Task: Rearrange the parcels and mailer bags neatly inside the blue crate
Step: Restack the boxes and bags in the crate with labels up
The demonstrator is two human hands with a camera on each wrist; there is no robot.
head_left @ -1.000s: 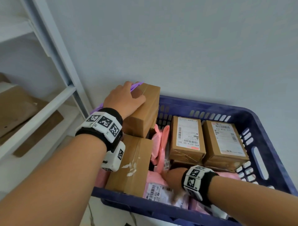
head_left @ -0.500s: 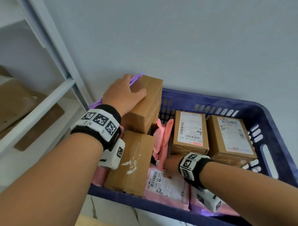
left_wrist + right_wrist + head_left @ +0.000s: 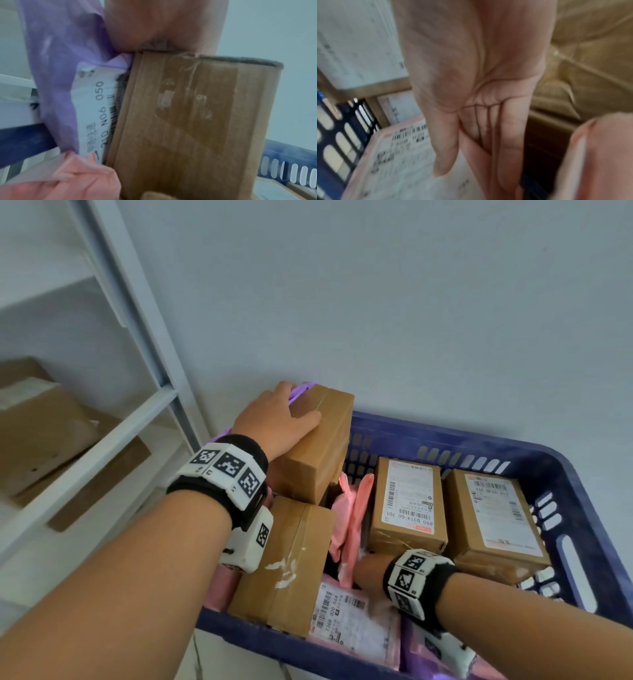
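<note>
From over the person's shoulder, the blue crate (image 3: 507, 446) sits against a pale wall, beside a white shelf (image 3: 85, 453) holding flat cardboard. The left hand (image 3: 274, 419) lies on top of a brown box (image 3: 318, 440) raised at the crate's far left corner, thumb across the lid, fingers gone over the far edge where a purple mailer bag (image 3: 301, 390) pokes up. Below it lies a taped box (image 3: 287, 563) along the left wall. 2 labelled boxes stand side by side at the back right, the nearer-centre one (image 3: 409, 501) and the right one (image 3: 496, 518). Pink mailer bags (image 3: 349, 515) stand bunched between the taped box and those 2. The right hand (image 3: 371, 571) reaches down into the middle gap, its fingers hidden here, just above a flat pink mailer with a white label (image 3: 346, 618) at the near wall.

From the left wrist, the palm presses the brown box (image 3: 188, 121) at its top edge, and the purple mailer bag (image 3: 58, 67), with a label, is squeezed between hand and box; a pink bag (image 3: 77, 180) lies below. The hand grips box and purple bag together.

From the right wrist, blurred, the right hand (image 3: 476, 81) shows a bare palm with fingers (image 3: 508, 155) straight and together, pointing down beside the labelled pink mailer (image 3: 399, 162). It holds nothing.
</note>
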